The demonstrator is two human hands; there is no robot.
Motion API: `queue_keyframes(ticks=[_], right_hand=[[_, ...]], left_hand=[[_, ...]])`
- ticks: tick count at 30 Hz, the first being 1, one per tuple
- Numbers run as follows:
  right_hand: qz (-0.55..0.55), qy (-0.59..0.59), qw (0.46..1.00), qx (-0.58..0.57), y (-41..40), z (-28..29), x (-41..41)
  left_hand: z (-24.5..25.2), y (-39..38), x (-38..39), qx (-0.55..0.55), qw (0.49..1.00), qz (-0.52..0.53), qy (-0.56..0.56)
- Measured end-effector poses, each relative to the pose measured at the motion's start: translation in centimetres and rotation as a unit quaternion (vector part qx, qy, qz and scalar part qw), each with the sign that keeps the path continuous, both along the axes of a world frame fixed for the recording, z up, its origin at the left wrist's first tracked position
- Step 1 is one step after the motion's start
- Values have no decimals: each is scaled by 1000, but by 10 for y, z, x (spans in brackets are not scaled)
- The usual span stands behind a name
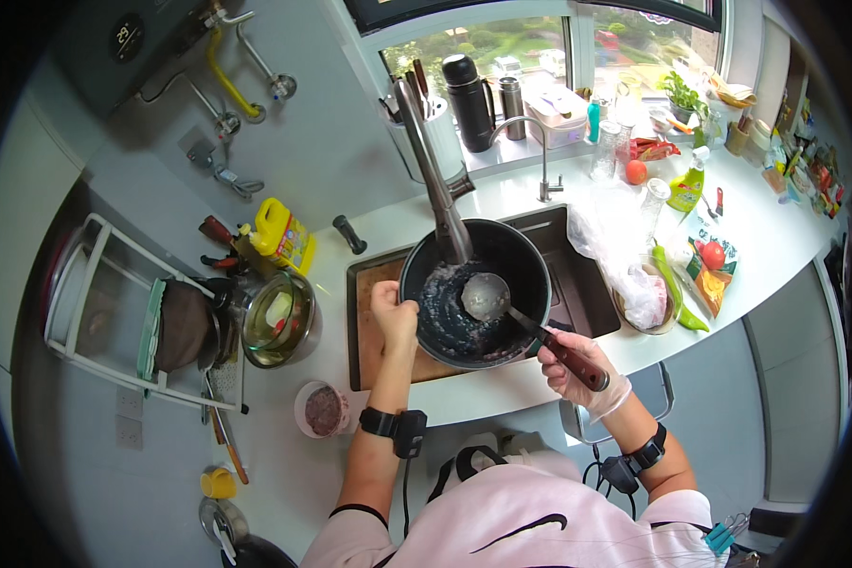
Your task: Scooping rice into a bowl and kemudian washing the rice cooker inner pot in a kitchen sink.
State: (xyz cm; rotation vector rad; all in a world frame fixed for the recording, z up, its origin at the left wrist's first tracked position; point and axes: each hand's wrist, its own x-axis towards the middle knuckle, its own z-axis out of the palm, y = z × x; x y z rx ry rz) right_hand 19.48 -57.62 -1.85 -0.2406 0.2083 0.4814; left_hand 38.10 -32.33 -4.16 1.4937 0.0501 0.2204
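Observation:
A dark round pot (444,348) stands tilted over the sink (589,284), bits of pale food residue clinging to its inside. My bare left hand (395,316) grips its left rim. In my right hand (586,373), which wears a clear plastic glove, is the wooden handle of a metal ladle (486,297); the ladle's bowl is inside the pot. The kitchen faucet's head (454,241) reaches over the pot's back rim. Beneath the pot, a wooden board (375,334) lies in the left part of the sink.
A bowl of minced meat (324,410) and a steel pot with a glass bowl (280,319) are at left. A yellow jug (284,234) stands behind them. A plastic bag (596,227), green peppers (667,280), a spray bottle (687,184) and tomatoes (712,255) occupy the right counter.

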Motion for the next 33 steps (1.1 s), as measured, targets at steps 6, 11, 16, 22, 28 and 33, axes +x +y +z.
queue_keyframes(ticks=[6,11,16,22,28,33], right_hand=[[-16,106,994,-27,-33,-23,16],[-70,77,994,14,-44,-58,36],[-57,42,997,-5,-50,-93,54],[2,97,976,-195,-49,-78,61],[81,92,965,-230,-42,-85,70],[124,100,936,-313,-46,-85,73]], left_hand=[[-32,-55,11,-13,998,-44,52],[-100,-63,34,-10,994,-58,91],[-135,-76,40,-7,992,-13,129],[-169,-81,44,81,989,-18,120],[-199,-64,51,197,969,-127,83],[-145,-44,61,315,931,-183,13]])
